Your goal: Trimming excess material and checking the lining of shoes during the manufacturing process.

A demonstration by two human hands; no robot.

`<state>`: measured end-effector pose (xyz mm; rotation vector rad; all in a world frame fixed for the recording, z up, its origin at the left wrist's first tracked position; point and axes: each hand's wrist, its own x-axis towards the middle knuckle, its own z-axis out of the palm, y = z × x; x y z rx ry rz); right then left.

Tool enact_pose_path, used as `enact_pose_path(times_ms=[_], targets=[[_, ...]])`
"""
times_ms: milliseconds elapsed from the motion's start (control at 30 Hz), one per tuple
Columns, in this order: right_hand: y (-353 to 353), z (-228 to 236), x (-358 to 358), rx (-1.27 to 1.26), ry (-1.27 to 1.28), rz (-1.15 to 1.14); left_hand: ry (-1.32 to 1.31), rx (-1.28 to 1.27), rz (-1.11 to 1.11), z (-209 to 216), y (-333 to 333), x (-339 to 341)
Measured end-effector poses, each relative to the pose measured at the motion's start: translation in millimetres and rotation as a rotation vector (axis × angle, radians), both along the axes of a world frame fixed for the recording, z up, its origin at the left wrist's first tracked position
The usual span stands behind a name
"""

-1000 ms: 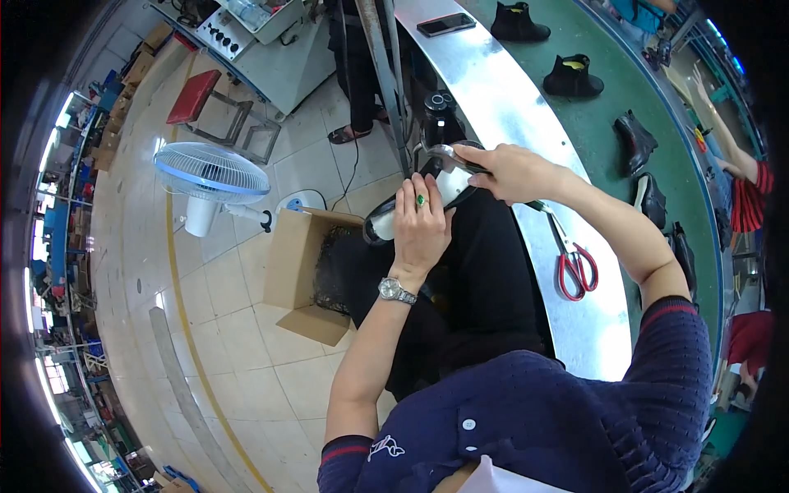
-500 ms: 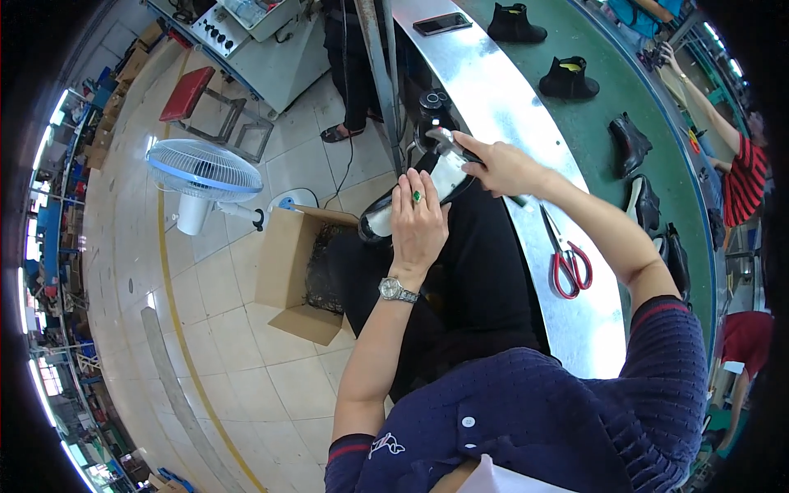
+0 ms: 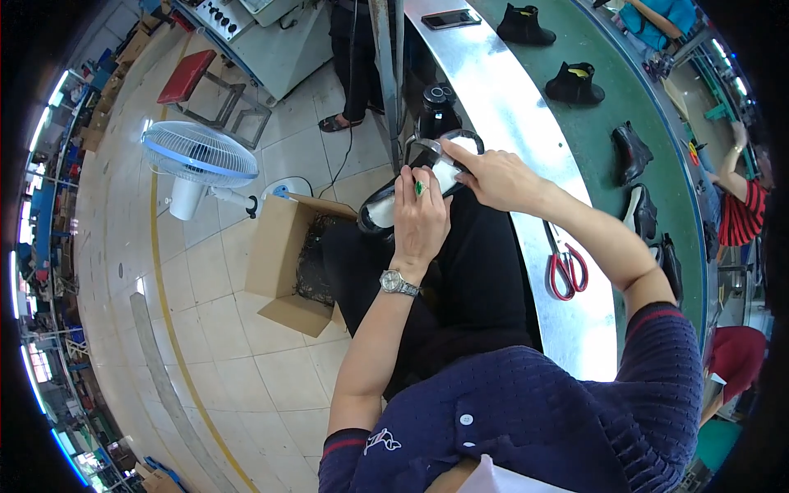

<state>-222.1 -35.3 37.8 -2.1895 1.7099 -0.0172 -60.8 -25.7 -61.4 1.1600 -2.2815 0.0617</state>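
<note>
An upturned black shoe [image 3: 445, 176] with a white underside lies across my thighs, its far end pointing up and right. My left hand [image 3: 421, 215] grips its middle from above, fingers stretched over the white underside. My right hand [image 3: 499, 177] is closed around a hammer [image 3: 426, 145]; the metal head shows beyond the fingers, over the shoe near my left fingertips. Most of the handle is hidden by the hand.
Red-handled scissors [image 3: 567, 267] and a phone [image 3: 451, 18] rest on the metal bench [image 3: 509, 90] at my right. Black boots [image 3: 575, 84] and shoes line the green belt [image 3: 604, 99]. On the left are an open carton [image 3: 275, 255], a fan [image 3: 200, 154] and a red stool [image 3: 187, 76].
My right hand and the hammer have tilted and shifted slightly left, the head now lower, closer to my left fingertips. My left hand keeps its hold. The whole view has shifted a little.
</note>
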Motion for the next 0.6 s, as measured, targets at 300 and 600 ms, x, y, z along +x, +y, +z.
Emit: enact_pose_path(times_ms=[300,600], targets=[[11.7,-4.6,7.2,-0.037,0.017,-0.003,0.191,0.196,0.023,23.4,1.1,2.5],[15.7,11.2,23.6,-0.229,-0.124,0.007,0.01,0.152,0.053,13.8,8.6,25.5]])
